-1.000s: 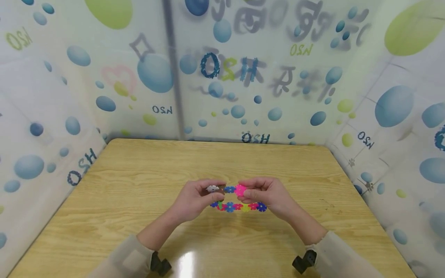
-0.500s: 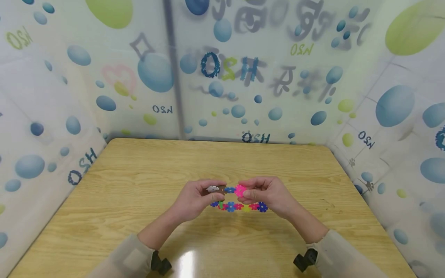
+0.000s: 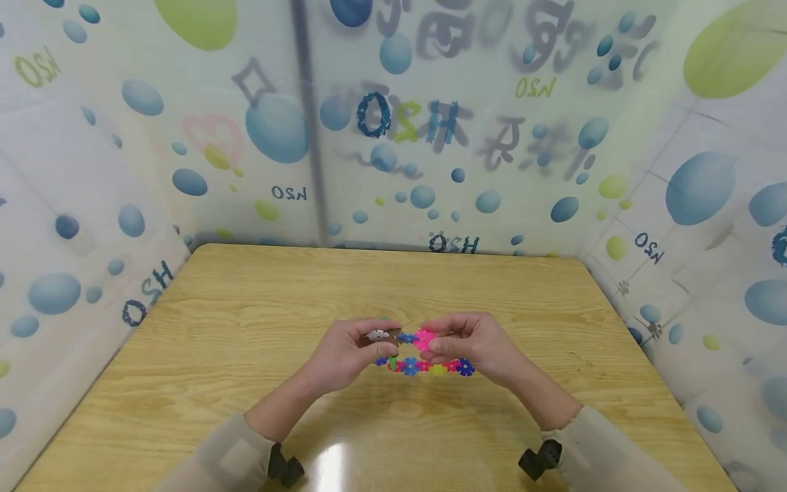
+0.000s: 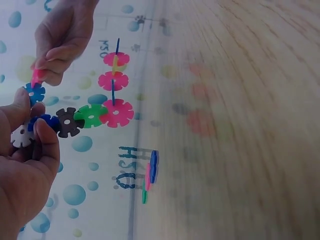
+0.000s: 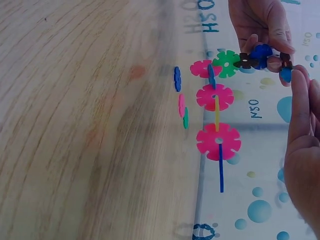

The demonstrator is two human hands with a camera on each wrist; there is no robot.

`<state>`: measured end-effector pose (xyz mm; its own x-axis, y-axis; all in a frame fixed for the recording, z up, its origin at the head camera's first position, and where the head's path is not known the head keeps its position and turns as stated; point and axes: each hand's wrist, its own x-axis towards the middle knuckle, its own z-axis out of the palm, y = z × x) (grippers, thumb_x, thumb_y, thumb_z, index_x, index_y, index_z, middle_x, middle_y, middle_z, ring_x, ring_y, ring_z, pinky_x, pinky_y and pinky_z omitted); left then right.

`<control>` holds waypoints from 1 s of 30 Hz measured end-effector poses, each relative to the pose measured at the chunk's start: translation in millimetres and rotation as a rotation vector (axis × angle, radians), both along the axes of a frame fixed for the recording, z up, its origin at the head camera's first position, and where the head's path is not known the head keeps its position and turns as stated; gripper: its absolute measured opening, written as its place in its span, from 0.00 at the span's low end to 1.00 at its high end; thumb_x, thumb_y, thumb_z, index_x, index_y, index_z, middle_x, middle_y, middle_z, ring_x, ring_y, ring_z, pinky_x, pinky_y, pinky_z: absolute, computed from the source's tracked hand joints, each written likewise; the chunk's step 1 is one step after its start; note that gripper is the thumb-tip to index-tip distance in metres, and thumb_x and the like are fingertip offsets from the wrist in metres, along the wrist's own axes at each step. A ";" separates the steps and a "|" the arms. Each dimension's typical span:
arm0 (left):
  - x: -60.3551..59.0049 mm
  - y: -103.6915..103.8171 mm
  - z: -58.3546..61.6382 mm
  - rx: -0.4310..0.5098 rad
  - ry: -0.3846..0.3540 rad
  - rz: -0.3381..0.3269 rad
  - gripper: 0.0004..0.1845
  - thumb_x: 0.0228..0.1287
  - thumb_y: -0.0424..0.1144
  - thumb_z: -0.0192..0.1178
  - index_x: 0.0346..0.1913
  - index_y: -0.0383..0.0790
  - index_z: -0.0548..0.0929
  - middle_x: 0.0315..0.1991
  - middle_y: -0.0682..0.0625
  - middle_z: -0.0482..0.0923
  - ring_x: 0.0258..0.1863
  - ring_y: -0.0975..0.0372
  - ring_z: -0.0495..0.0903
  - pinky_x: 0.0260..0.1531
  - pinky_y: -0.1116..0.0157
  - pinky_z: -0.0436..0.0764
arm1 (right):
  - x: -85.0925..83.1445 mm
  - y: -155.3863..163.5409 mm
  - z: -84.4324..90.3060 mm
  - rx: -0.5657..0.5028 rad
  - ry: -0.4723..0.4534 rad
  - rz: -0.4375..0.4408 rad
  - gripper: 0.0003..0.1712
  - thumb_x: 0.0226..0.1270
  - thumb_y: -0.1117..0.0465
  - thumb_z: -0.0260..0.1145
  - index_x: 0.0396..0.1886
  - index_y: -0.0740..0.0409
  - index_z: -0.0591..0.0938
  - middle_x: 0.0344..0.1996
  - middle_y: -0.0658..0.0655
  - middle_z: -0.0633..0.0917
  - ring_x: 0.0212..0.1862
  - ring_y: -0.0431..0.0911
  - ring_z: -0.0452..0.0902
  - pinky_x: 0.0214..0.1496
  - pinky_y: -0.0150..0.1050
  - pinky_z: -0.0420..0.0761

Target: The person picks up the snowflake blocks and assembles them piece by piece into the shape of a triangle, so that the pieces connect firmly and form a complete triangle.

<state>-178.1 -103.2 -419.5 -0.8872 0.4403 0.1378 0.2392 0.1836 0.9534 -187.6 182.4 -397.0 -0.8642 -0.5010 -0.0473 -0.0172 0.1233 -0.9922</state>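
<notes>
Over the middle of the table my left hand (image 3: 347, 352) grips one end of a chain of slotted plastic snowflake discs, its fingers around white (image 4: 22, 136), brown and dark blue (image 5: 261, 56) ones. My right hand (image 3: 476, 342) pinches a pink snowflake disc (image 3: 424, 339) between thumb and fingers. A lighter blue disc (image 4: 35, 93) bridges the space between the two hands, overlapping the pink one. From the left hand the chain runs on through a dark brown disc (image 4: 68, 122) and a green disc (image 4: 91, 116), then alternating pink, blue and yellow discs that stretch toward the right.
A few loose discs lie on the wooden table (image 3: 277, 287) beyond the chain: a blue disc (image 4: 153, 166), a pink disc (image 5: 181, 106) and a green disc (image 5: 185, 118). Printed curtains (image 3: 393, 205) enclose the table's back and sides.
Both hands keep almost the same place and the same hold. The blue disc between them has tipped slightly, and the view has shifted a little.
</notes>
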 end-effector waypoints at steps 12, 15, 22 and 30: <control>0.9 -7.6 0.1 -0.002 -0.058 0.018 0.20 0.77 0.40 0.70 0.66 0.36 0.87 0.55 0.39 0.92 0.50 0.58 0.94 0.40 0.68 0.88 | -2.0 -6.0 -0.3 0.022 -0.029 0.013 0.21 0.79 0.62 0.72 0.65 0.68 0.85 0.53 0.62 0.93 0.48 0.47 0.95 0.54 0.45 0.93; 0.3 -10.8 0.9 0.001 -0.084 0.028 0.20 0.76 0.40 0.71 0.65 0.37 0.88 0.52 0.40 0.93 0.46 0.60 0.93 0.38 0.67 0.87 | -3.9 -8.2 -0.7 0.022 -0.040 0.025 0.22 0.80 0.60 0.72 0.67 0.66 0.84 0.52 0.67 0.93 0.48 0.48 0.95 0.55 0.45 0.93; -1.1 -16.2 3.0 0.030 -0.079 0.036 0.17 0.73 0.39 0.74 0.62 0.40 0.90 0.50 0.45 0.93 0.43 0.61 0.91 0.42 0.64 0.90 | -8.5 -11.7 -0.7 0.060 -0.004 0.062 0.23 0.83 0.56 0.69 0.70 0.60 0.84 0.51 0.64 0.93 0.48 0.51 0.94 0.55 0.49 0.93; 0.4 -23.9 7.7 0.049 -0.086 0.057 0.19 0.73 0.39 0.74 0.63 0.39 0.89 0.52 0.44 0.91 0.45 0.60 0.92 0.47 0.62 0.92 | -22.7 -11.6 -4.6 0.118 0.056 0.070 0.25 0.83 0.53 0.69 0.72 0.57 0.83 0.46 0.55 0.92 0.51 0.69 0.88 0.56 0.53 0.92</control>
